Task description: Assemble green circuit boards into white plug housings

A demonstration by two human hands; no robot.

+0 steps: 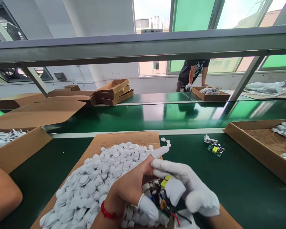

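Note:
My left hand (131, 181), with white finger cots and a red bracelet at the wrist, is closed round a circuit board (160, 194) with black, copper and yellow parts. Red and black wires hang from the board's lower end. In a white glove, my right hand (197, 187) closes on a white cap (175, 190) lying against the board; its fingertips meet my left hand. Below both hands, a heap of white caps (105, 171) covers a cardboard sheet (131, 136). How the cap and board touch is partly hidden by my fingers.
Right of the heap lie another circuit board (215, 149) and a few loose white caps (165, 140). Cardboard boxes (257, 156) of white parts flank the green work surface (190, 152). A metal rail (143, 47) crosses above; behind it stands a person (193, 73). Someone's bare limb (3, 190) shows at left.

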